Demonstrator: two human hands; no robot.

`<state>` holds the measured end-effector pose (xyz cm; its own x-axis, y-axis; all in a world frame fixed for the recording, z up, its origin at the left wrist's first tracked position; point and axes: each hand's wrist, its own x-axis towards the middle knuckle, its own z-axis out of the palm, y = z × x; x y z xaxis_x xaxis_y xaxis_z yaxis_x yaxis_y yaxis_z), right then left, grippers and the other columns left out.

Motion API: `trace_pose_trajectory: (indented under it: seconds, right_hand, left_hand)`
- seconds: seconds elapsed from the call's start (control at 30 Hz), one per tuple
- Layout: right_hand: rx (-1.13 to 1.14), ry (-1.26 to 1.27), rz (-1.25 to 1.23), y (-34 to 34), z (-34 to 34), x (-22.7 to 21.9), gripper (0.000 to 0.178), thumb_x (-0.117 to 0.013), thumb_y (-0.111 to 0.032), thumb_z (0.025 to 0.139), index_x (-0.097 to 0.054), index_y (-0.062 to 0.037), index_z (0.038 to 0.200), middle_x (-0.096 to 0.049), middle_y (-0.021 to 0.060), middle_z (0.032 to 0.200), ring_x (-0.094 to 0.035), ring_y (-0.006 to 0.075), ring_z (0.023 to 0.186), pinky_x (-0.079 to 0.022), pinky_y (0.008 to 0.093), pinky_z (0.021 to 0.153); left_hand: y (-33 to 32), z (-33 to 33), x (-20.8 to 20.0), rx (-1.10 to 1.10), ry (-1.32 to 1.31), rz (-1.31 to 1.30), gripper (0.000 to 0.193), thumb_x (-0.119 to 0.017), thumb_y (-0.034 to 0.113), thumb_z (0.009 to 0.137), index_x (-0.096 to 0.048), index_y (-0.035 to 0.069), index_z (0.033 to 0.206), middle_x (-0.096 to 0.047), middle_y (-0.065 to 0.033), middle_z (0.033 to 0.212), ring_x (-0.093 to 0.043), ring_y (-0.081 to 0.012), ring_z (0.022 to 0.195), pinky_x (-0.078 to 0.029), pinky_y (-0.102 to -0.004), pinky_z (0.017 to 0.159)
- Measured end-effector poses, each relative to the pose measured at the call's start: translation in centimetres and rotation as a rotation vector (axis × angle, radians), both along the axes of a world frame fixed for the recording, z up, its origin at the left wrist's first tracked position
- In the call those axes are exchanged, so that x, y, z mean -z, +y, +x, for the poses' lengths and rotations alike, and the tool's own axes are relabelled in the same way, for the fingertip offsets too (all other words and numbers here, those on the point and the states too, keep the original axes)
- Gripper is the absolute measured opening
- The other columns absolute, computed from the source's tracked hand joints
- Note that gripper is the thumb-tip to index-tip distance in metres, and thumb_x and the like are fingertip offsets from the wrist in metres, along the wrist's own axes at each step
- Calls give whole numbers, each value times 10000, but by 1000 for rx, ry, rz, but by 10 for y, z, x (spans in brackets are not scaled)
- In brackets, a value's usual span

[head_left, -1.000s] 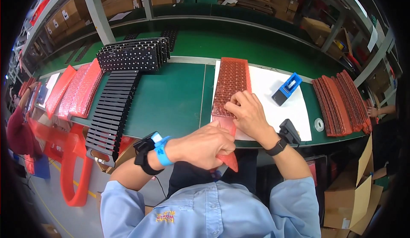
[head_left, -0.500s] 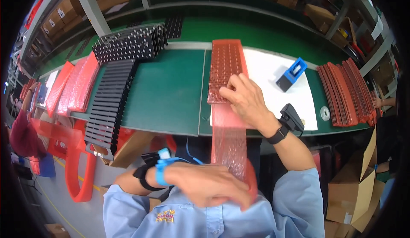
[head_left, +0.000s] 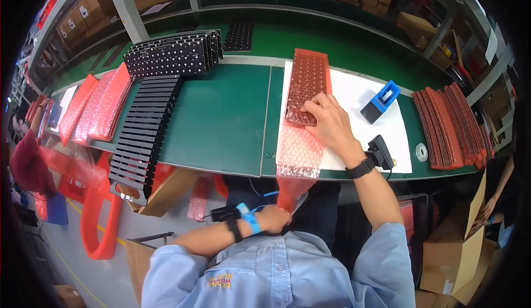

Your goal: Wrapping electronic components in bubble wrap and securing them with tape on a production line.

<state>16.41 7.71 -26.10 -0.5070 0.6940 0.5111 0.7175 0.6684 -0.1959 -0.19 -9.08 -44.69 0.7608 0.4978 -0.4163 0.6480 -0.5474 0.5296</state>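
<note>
A dark board dotted with small parts (head_left: 307, 89) lies inside a pink bubble-wrap bag (head_left: 300, 145) on the white sheet. My right hand (head_left: 332, 123) is closed on the bag at the board's near end, thumb and fingers pinching there. Below the table edge my left hand (head_left: 274, 218) grips the bag's loose tail, which is drawn narrow and taut toward me. To the right of the bag lies a blue-and-black hand tool, perhaps a tape dispenser (head_left: 380, 102). My left palm and fingertips are mostly hidden.
At left, a slotted black rack (head_left: 145, 125) meets several upright black boards (head_left: 168, 59). Pink bubble bags (head_left: 105, 109) lie beyond it. Wrapped boards (head_left: 447, 125) are stacked at right, near a tape roll (head_left: 421, 152). An open carton (head_left: 451, 252) stands lower right, with another person's hand (head_left: 484, 214).
My left hand has moved forward from my chest and now grips the bag's tail. The bag and my right hand have shifted slightly right in the picture, and the tail has narrowed.
</note>
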Motion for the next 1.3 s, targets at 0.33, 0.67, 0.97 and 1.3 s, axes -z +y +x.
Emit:
trace_pose_trajectory:
  seconds: [0.33, 0.67, 0.97, 1.3]
  right_hand:
    - [3, -4, -103, 5, 9, 11, 333, -761, -102, 673, -643, -66, 982, -580, 87, 966, -588, 292, 979, -510, 392, 825]
    - [-369, 291, -602, -79, 34, -7, 259, -689, -98, 802, -671, -20, 1048, -677, 130, 1016, -662, 285, 933, -528, 350, 822]
    - [-155, 1352, -1281, -182, 59, 141, 290, -691, -112, 903, -667, 20, 1160, -704, 97, 1068, -679, 172, 978, -537, 324, 898]
    - [-82, 1052, -860, -164, 61, 64, 175, -669, -103, 939, -704, 33, 1043, -733, 58, 924, -660, 98, 844, -530, 247, 765]
  left_hand:
    - [-9, 4, -19, -1090, -556, -300, 397, -714, 298, 829, -612, 29, 1103, -639, -206, 1119, -677, -342, 876, -524, -422, 775]
    - [35, 14, 37, -1290, -769, -61, 243, -676, 130, 855, -680, -4, 1057, -709, -154, 966, -676, -199, 896, -513, -338, 752]
    - [-11, 23, -9, -369, -863, -623, 335, -567, -20, 888, -659, 28, 1206, -690, -115, 1143, -647, -147, 987, -526, -301, 851]
    - [-8, -18, -162, -739, -620, -183, 169, -621, 18, 834, -620, -3, 1001, -676, -81, 905, -641, -153, 873, -523, -311, 766]
